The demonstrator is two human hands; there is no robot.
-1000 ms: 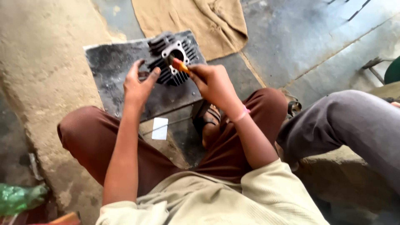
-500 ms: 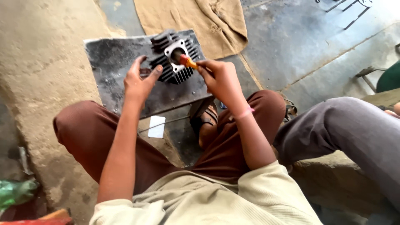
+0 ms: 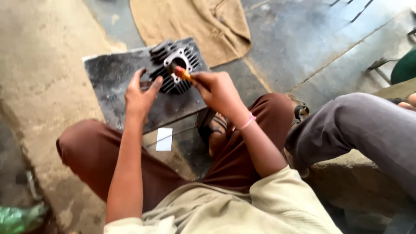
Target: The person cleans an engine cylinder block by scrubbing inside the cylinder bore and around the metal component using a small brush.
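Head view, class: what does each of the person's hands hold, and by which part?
The right hand grips a small orange-handled tool by its handle, tip at the finned metal cylinder. The left hand holds nothing; its fingers rest against the cylinder's fins.

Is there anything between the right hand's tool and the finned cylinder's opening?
Nothing visible. The right hand holds the orange-handled tool with its tip already at the bore of the finned cylinder. The left hand rests against the cylinder's near side, clear of the opening.

small white rectangular label on floor, green crumpled wrapper
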